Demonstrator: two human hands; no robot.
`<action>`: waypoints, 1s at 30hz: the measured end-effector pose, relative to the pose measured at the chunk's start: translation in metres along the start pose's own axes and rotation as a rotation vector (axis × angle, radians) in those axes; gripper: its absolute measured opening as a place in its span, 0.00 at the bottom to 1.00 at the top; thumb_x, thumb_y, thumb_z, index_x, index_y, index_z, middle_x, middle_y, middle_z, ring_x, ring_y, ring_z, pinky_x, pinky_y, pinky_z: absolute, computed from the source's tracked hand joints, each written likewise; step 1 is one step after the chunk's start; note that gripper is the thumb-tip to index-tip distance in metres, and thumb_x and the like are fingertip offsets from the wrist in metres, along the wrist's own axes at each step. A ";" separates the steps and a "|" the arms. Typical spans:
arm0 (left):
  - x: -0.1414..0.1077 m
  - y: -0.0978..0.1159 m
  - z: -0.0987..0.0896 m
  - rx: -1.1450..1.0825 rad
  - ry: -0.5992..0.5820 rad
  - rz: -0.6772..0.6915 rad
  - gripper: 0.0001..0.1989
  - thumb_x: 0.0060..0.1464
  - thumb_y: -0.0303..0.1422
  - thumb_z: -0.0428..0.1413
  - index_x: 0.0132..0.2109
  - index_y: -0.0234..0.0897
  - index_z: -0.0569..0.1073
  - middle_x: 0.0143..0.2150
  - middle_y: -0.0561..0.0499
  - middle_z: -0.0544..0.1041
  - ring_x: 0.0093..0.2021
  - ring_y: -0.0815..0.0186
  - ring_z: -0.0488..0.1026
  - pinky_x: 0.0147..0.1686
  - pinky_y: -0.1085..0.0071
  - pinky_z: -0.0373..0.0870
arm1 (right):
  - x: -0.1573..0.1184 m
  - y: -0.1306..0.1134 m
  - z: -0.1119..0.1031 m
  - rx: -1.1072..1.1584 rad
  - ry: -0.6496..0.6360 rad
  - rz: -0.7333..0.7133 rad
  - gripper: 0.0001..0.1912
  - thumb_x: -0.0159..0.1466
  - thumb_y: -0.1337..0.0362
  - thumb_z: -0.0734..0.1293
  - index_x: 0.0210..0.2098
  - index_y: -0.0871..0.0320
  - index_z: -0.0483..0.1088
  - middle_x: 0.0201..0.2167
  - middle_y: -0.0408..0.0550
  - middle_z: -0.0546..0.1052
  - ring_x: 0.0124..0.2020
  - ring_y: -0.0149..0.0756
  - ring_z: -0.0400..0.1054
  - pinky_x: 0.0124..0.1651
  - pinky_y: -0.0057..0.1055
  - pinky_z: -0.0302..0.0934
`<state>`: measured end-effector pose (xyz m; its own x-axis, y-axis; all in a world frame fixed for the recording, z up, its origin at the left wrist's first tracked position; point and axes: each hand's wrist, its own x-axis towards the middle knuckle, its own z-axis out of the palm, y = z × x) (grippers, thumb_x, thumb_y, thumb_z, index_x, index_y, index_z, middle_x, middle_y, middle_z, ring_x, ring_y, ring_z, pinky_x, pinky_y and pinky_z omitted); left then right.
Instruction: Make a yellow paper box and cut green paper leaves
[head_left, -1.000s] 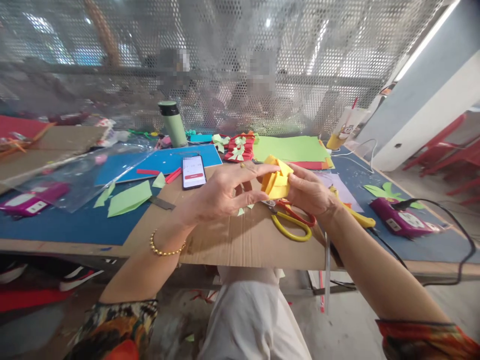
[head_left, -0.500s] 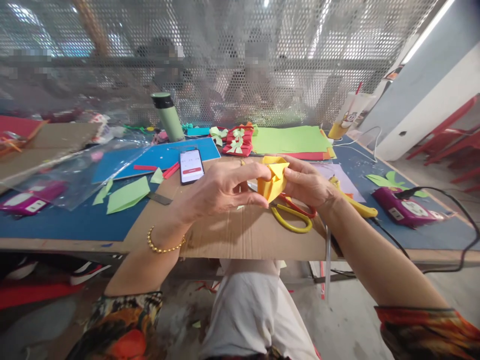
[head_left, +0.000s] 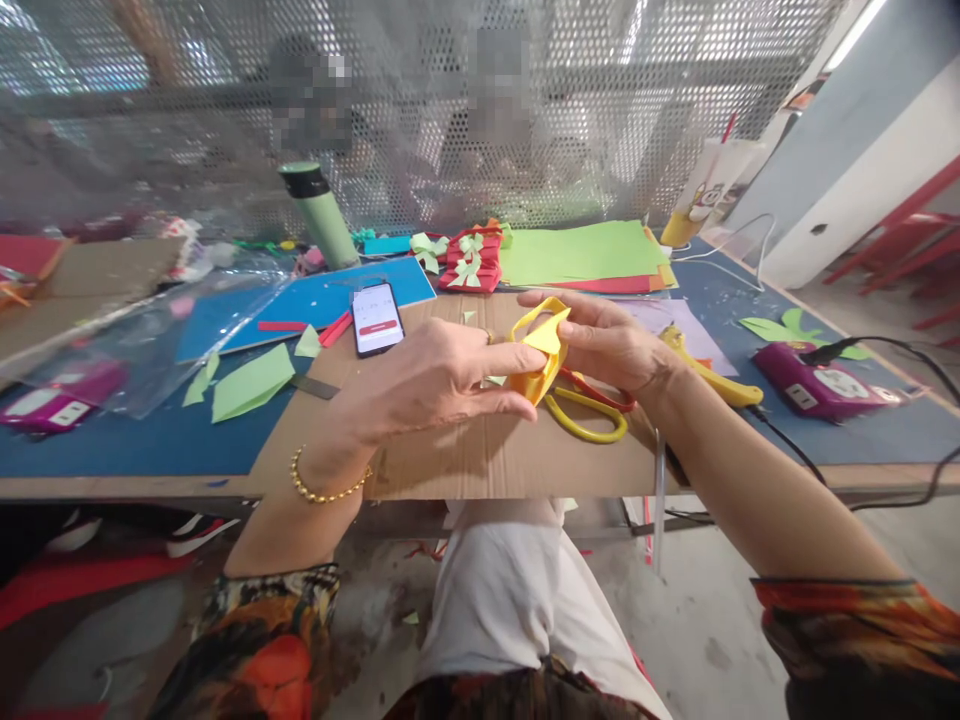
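Note:
A folded yellow paper piece (head_left: 541, 350) is held between both hands above a cardboard sheet (head_left: 450, 465). My left hand (head_left: 439, 385) grips its near left side, thumb below and index finger pressed on the front folds. My right hand (head_left: 604, 340) pinches its right edge between thumb and fingers; some of those fingertips are behind the paper. A loop of the paper stands up at the top, with a gap inside it. Just below lie scissors (head_left: 589, 432) with yellow and red handles, their blades mostly hidden by the paper and left hand.
Behind lie green paper sheets (head_left: 577, 255) and red paper pieces with pale green bows (head_left: 471, 262). A phone (head_left: 376, 318), a green bottle (head_left: 322, 220) and green paper scraps (head_left: 253, 385) are at left. At right are a yellow glue gun (head_left: 712, 375), a purple power strip (head_left: 829, 380) and a drink cup (head_left: 697, 195).
The yellow paper has tilted and its top loop now shows more open. My left index finger has moved across its front. The whole view has shifted slightly.

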<state>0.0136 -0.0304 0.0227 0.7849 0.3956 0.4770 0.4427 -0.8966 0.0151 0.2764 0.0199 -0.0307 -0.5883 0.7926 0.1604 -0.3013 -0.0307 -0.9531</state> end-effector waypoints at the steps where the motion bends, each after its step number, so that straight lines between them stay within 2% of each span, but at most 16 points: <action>1: 0.000 0.000 0.000 0.003 0.000 0.013 0.16 0.67 0.45 0.66 0.54 0.42 0.84 0.30 0.53 0.80 0.27 0.69 0.73 0.30 0.74 0.63 | 0.000 0.000 -0.001 0.007 -0.004 -0.001 0.24 0.64 0.59 0.81 0.58 0.53 0.79 0.47 0.47 0.87 0.47 0.42 0.84 0.57 0.41 0.77; 6: 0.001 0.001 -0.001 -0.069 0.021 0.030 0.13 0.68 0.42 0.66 0.52 0.40 0.86 0.27 0.53 0.80 0.25 0.70 0.73 0.29 0.73 0.63 | 0.000 -0.001 0.000 0.015 -0.018 -0.013 0.24 0.64 0.60 0.81 0.58 0.53 0.79 0.45 0.46 0.87 0.44 0.39 0.83 0.56 0.39 0.77; 11: 0.002 0.005 -0.006 -0.146 -0.076 -0.030 0.08 0.70 0.37 0.64 0.47 0.42 0.87 0.28 0.53 0.82 0.27 0.68 0.78 0.30 0.74 0.66 | 0.001 -0.001 0.003 0.009 -0.021 -0.016 0.24 0.63 0.59 0.82 0.56 0.53 0.80 0.43 0.45 0.87 0.45 0.39 0.84 0.54 0.37 0.78; 14: 0.003 0.007 -0.009 -0.160 -0.098 -0.066 0.09 0.70 0.36 0.63 0.42 0.42 0.87 0.27 0.53 0.82 0.27 0.68 0.78 0.29 0.73 0.66 | 0.002 0.000 0.004 -0.006 -0.013 -0.015 0.24 0.61 0.59 0.83 0.55 0.54 0.80 0.43 0.44 0.87 0.44 0.39 0.84 0.54 0.36 0.78; 17: 0.005 0.007 -0.011 -0.199 -0.114 -0.089 0.09 0.70 0.36 0.61 0.41 0.41 0.85 0.27 0.53 0.81 0.27 0.68 0.77 0.29 0.72 0.65 | 0.003 0.000 0.005 0.012 -0.011 -0.024 0.24 0.59 0.59 0.83 0.53 0.54 0.80 0.43 0.44 0.87 0.42 0.38 0.83 0.53 0.35 0.79; 24: 0.007 0.007 -0.012 -0.397 -0.192 -0.101 0.10 0.70 0.31 0.59 0.38 0.38 0.81 0.25 0.54 0.79 0.24 0.70 0.75 0.28 0.73 0.65 | 0.002 0.001 0.007 -0.021 0.006 -0.016 0.25 0.60 0.57 0.83 0.55 0.52 0.81 0.42 0.45 0.87 0.49 0.43 0.84 0.57 0.38 0.79; 30: 0.008 0.009 -0.010 -0.409 -0.190 -0.102 0.08 0.67 0.30 0.60 0.38 0.38 0.82 0.27 0.54 0.80 0.24 0.72 0.72 0.29 0.73 0.64 | 0.003 0.003 0.004 -0.014 0.009 -0.024 0.26 0.61 0.57 0.84 0.56 0.53 0.81 0.42 0.45 0.87 0.48 0.43 0.84 0.54 0.38 0.79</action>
<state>0.0197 -0.0375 0.0358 0.8284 0.4814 0.2863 0.3446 -0.8410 0.4171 0.2705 0.0192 -0.0324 -0.5746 0.7982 0.1808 -0.3046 -0.0035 -0.9525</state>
